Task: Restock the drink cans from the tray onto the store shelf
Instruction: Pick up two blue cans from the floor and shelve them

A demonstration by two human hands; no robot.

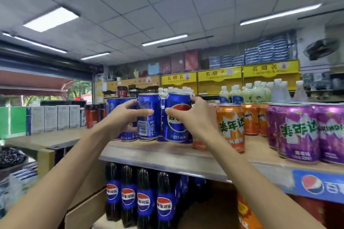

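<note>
Two blue cans in hand | left hand (121, 117) gripping one (149, 117), right hand (193, 117) gripping other (176, 120), both on shelf (167, 156) left of orange cans (231, 126) | several blue cans already behind | tray unseen, remainder unknown.

Glossy metal cans (149, 117), wood-look shelf (158, 152)
</note>
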